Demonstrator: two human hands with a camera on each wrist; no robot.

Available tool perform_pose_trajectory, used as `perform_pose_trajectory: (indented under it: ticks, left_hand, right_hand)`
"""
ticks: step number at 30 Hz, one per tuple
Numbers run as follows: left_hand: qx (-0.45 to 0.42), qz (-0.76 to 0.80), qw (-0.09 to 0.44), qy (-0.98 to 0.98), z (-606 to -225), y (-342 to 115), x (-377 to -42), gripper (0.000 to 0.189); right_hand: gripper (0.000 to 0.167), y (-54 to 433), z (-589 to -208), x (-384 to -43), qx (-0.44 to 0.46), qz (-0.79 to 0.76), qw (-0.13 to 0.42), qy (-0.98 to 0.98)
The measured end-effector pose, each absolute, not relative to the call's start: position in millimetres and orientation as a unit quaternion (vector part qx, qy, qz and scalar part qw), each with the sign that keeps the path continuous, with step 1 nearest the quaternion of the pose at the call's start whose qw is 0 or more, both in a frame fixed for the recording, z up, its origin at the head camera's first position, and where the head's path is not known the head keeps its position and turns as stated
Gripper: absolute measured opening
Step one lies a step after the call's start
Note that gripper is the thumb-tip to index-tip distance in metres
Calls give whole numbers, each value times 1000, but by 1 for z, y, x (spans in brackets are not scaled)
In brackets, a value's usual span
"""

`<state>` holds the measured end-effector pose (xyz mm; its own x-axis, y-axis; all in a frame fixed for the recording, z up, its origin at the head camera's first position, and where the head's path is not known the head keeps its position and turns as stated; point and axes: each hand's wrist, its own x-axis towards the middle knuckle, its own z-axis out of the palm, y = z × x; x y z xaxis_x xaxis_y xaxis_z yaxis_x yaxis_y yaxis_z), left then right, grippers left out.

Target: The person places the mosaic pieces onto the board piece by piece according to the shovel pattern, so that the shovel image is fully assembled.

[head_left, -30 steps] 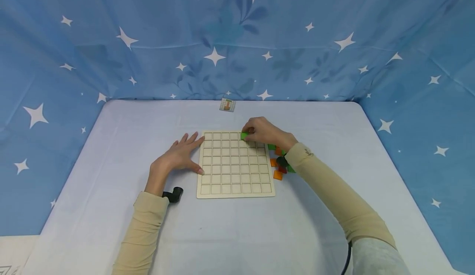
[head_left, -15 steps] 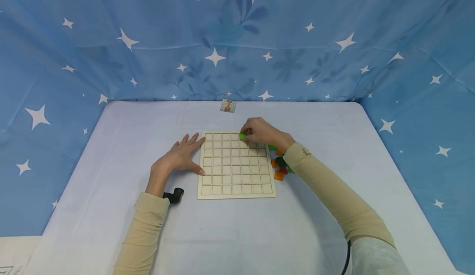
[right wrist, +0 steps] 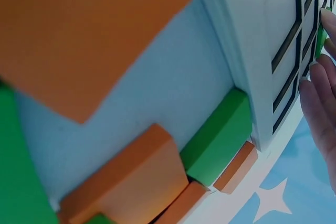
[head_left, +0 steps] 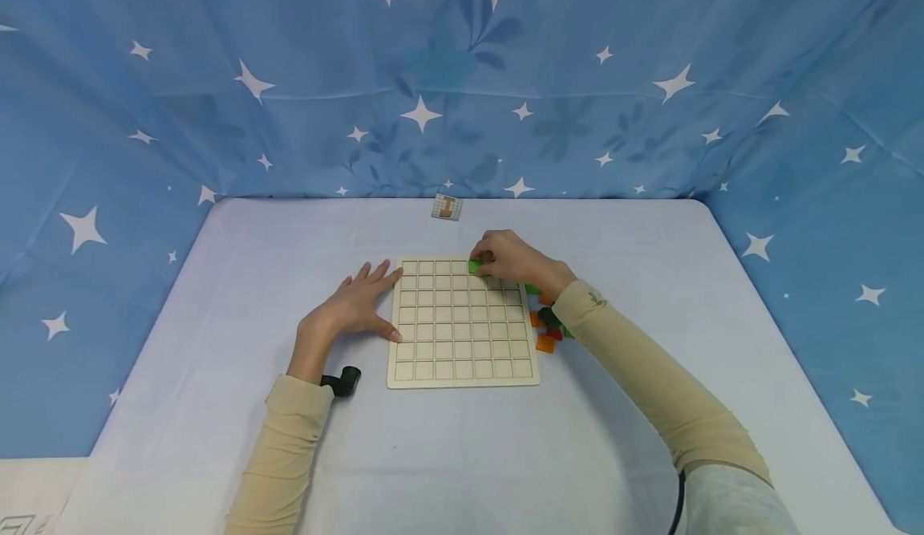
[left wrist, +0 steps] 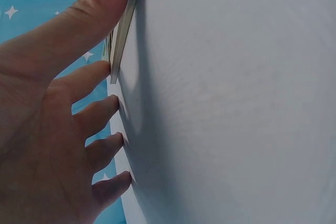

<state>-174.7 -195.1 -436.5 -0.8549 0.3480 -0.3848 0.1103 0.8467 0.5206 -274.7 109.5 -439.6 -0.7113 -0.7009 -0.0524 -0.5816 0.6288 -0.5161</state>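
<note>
green tile [head_left: 473,266], centre of frame, pinched by right hand [head_left: 511,256]; left hand [head_left: 351,306], fingers spread, touching gridded board [head_left: 462,331].

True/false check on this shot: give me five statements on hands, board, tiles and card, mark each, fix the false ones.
1. The right hand pinches a green tile at the far row of the board. True.
2. The left hand grips an orange tile. False: the left hand holds no tile; its fingers are spread and it touches the board's left edge.
3. Loose orange tiles lie to the right of the board. True.
4. The small card lies on top of the board. False: the card lies beyond the board's far edge, apart from it.
5. Every square of the board is filled. False: most of the visible squares are bare.
</note>
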Motion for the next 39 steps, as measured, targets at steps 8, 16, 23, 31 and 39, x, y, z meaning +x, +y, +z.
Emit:
perform_pose_trajectory:
  ticks: [8, 16, 23, 31, 39]
  left_hand:
    - [126, 245, 242, 930, -437, -191, -176, 118]
    - [124, 242, 243, 931, -436, -193, -175, 117]
    - [123, 245, 240, 931, -436, -192, -175, 117]
    - [129, 248, 242, 929, -434, -191, -174, 117]
    - [132, 248, 243, 928, -436, -191, -173, 117]
  right_hand:
    - [24, 124, -439, -270, -346, -258, 118, 894]
    - [27, 145, -439, -266, -313, -286, 122, 897]
    - [29, 163, -440, -259, -279, -293, 132, 905]
    - [31, 178, -440, -252, -239, -303, 154, 910]
    - [30, 189, -440, -245, -225, -295, 162, 914]
